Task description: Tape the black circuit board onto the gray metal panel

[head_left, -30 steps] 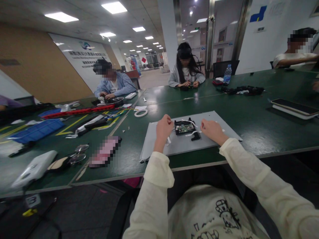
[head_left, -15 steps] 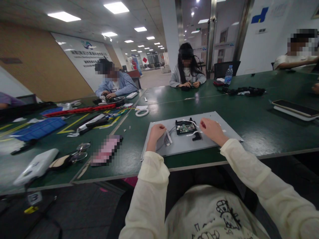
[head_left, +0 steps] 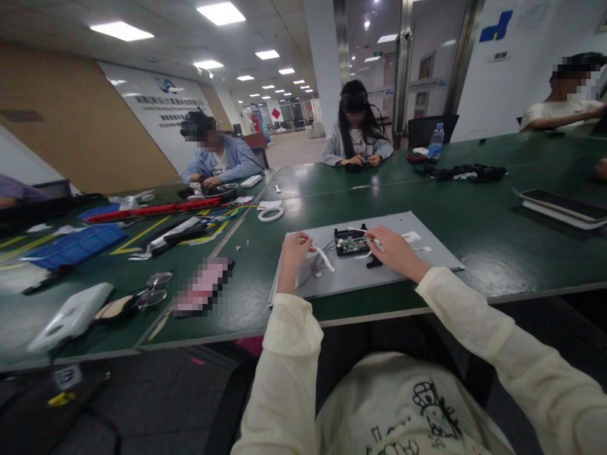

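Observation:
A grey flat panel (head_left: 401, 222) lies before me, with a green circuit board (head_left: 348, 245) in a black frame on it. At the board's left, my left hand (head_left: 296, 248) has thumb and finger pinched on a thin white strip (head_left: 325, 259), whose free end hangs over grey wires (head_left: 317, 265). My right hand (head_left: 392, 248) is closed at the board's right edge, fingertips on another narrow white strip (head_left: 356, 229) that runs over the board's top. A black bracket piece (head_left: 374, 261) sits below the right fingers.
On the left are a pink phone (head_left: 203, 287), glasses (head_left: 155, 289), a white device (head_left: 71, 316), a blue tray (head_left: 76, 245) and a white tape ring (head_left: 270, 214). A phone on a white box (head_left: 562, 212) lies right. Co-workers sit around the table; a water bottle (head_left: 435, 141) stands far back.
My right hand has moved left and in over the board's right edge, uncovering white labels on the panel. The strip at my left hand now slants further right.

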{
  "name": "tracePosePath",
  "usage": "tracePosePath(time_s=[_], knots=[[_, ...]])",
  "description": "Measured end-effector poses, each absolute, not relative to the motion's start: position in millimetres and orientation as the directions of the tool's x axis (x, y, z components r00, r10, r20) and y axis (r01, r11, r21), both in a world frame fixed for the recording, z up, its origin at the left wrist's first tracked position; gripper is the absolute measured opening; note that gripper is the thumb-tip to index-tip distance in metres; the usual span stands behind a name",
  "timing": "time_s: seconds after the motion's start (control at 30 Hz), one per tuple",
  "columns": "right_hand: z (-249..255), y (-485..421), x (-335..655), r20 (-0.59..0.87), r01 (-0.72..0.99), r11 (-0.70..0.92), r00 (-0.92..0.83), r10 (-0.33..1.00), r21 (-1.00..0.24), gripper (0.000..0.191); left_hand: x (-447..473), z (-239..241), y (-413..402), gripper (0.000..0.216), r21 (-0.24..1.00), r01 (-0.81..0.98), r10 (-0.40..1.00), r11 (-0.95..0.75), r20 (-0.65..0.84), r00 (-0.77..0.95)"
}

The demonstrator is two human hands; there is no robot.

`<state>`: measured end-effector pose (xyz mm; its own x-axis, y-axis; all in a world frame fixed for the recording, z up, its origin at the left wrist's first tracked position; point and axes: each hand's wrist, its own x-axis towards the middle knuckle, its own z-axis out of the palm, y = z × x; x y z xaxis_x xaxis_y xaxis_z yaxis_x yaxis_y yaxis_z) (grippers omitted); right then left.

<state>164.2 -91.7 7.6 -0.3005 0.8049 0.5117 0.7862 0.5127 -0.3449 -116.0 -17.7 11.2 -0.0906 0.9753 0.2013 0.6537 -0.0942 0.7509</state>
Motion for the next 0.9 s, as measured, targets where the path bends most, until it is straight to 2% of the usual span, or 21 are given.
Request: tracePosePath(time_s=[0.1,0.2,0.33,0.43,0.67,0.8,0.9], knots=[[6.1,-94.3,150.0,0.496,0.698,0.649,-0.465,0.733,-0.304,0.039,-120.0,7.5,-15.0,0.010,0.683,0.725,0.968,-0.089,0.230,-0.098],[5.7,-96.7,131.1,0.464,0.589,0.779,-0.640,0.612,-0.214,0.046,-123.3,6.1,-15.0,0.008,0.587,0.806,0.963,-0.077,0.252,-0.092],[3.3,-99.1,103.5,0.401,0.515,0.851,-0.760,0.511,-0.107,0.052,-123.8,7.1,-19.2,0.008,0.445,0.893,0.956,-0.066,0.285,-0.072],[-2.6,-98.5,88.6,0.356,0.500,0.862,-0.793,0.495,-0.086,0.056,-123.1,6.5,-20.9,0.008,0.362,0.930,0.959,-0.071,0.281,-0.036],[-13.9,-100.1,84.5,0.340,0.492,0.859,-0.791,0.509,-0.142,0.058,-123.2,-0.4,-17.6,0.011,0.168,0.978,0.966,-0.127,0.244,0.084],[-13.4,-105.3,86.4,0.354,0.489,0.856,-0.781,0.515,-0.165,0.059,-120.7,1.8,-22.2,0.015,0.122,0.981,0.967,-0.154,0.225,0.123],[-13.0,-107.4,86.8,0.362,0.488,0.850,-0.769,0.526,-0.200,0.058,-116.9,7.0,-29.3,0.023,0.099,0.971,0.942,-0.220,0.281,0.185]])
